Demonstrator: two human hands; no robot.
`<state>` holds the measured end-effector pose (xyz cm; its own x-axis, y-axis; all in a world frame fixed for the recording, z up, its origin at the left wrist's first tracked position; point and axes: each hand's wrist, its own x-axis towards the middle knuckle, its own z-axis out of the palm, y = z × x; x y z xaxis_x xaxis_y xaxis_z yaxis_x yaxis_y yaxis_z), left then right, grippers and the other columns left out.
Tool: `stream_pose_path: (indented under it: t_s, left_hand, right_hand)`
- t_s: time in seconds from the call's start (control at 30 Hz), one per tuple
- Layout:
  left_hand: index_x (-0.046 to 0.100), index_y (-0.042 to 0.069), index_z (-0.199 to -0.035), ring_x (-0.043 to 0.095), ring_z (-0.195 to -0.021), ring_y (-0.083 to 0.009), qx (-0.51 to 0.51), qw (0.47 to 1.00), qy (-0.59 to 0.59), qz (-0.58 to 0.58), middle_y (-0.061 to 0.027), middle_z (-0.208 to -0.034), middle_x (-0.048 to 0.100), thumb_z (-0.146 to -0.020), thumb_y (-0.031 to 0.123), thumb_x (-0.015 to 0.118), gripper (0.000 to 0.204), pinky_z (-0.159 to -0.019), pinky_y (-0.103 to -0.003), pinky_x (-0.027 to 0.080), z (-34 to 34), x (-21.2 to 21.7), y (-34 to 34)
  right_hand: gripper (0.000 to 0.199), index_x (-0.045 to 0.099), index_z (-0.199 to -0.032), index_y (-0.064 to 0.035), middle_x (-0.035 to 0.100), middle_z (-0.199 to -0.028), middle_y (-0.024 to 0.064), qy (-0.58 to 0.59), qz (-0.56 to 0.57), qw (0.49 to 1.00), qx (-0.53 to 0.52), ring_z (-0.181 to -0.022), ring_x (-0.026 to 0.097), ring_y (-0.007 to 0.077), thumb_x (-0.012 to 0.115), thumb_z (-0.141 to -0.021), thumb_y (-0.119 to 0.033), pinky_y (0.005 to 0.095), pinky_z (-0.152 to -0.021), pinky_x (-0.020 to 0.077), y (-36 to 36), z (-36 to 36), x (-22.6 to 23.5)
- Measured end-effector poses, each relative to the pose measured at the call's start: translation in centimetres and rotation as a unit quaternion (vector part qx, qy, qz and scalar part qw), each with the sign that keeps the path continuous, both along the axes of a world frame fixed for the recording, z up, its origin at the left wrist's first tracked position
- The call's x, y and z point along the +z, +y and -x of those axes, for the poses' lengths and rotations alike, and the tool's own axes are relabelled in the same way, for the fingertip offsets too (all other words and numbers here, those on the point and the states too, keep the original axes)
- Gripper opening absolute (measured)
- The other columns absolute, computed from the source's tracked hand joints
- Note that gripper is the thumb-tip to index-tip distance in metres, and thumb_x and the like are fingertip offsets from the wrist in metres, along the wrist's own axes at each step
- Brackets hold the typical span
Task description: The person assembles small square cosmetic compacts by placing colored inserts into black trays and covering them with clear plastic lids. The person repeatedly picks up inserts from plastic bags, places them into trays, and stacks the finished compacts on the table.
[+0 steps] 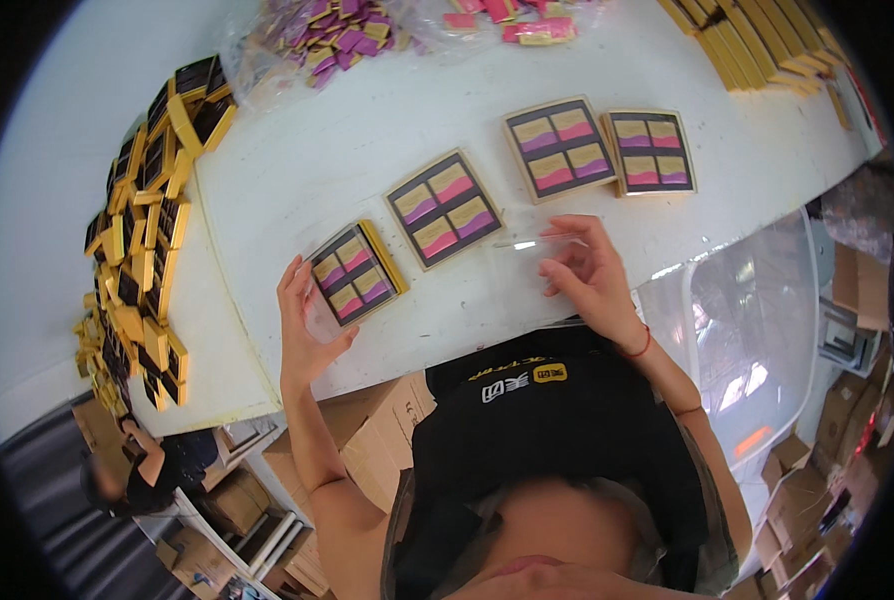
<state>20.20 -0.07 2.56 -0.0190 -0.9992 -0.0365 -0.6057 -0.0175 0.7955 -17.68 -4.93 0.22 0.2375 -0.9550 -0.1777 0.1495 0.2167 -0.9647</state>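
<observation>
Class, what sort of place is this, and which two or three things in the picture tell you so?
Probably a packing workshop: filled four-section boxes sit on a white table, many gold-edged boxes are heaped at the left, and cardboard cartons stand nearby.

Lane between filled box (355,275) and pile (172,225)

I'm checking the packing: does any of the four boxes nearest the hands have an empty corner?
No, each of those boxes shows four packets, one toward each corner.
</observation>
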Motion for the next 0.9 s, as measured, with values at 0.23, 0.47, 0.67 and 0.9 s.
stream_pose_path:
  t_s: [0.23,0.47,0.67,0.9]
  left_hand:
    - [0.037,0.007,-0.147,0.036,-0.137,-0.0292,0.006,0.996,-0.067,0.064,-0.0155,-0.148,0.035,-0.062,0.021,0.082,0.097,-0.111,-0.045,0.033,0.7,0.7,-1.0]
    - [0.059,-0.001,-0.125,0.052,-0.119,-0.0267,-0.021,0.990,0.136,0.011,-0.0183,-0.136,0.047,-0.076,0.080,0.050,0.095,-0.089,-0.038,0.046,1.7,3.2,0.3]
    - [0.061,0.004,-0.091,0.060,-0.050,-0.0185,0.103,0.922,0.355,-0.116,-0.0106,-0.068,0.066,-0.098,0.066,0.025,0.072,-0.042,-0.027,0.042,1.5,2.5,1.3]
    - [0.051,0.009,-0.094,0.052,-0.043,-0.0124,0.163,0.935,0.285,-0.136,-0.0109,-0.064,0.061,-0.103,0.042,0.044,0.035,-0.036,-0.023,0.034,1.5,1.6,0.5]
  right_hand:
    - [0.048,0.059,-0.122,-0.0078,0.056,-0.128,0.0119,0.316,0.300,0.898,-0.049,-0.114,0.056,0.0307,0.076,-0.077,-0.006,0.0389,-0.089,0.0483,-0.7,-1.3,-0.1]
    - [0.061,0.060,-0.128,-0.0169,0.052,-0.137,0.0116,0.238,0.492,0.834,0.078,-0.127,0.047,0.0375,0.081,-0.071,-0.016,0.0481,-0.099,0.0410,-2.6,-2.9,5.0]
    - [0.081,0.039,-0.146,-0.0123,0.035,-0.149,0.0169,0.095,0.323,0.844,0.418,-0.129,0.047,0.0355,0.080,-0.077,-0.023,0.0392,-0.101,0.0431,-5.9,-13.5,8.0]
    - [0.102,0.031,-0.149,-0.0062,0.033,-0.150,0.0221,0.285,0.557,0.715,0.313,-0.137,0.035,0.0376,0.084,-0.069,-0.039,0.0483,-0.113,0.0302,-7.7,-16.3,4.2]
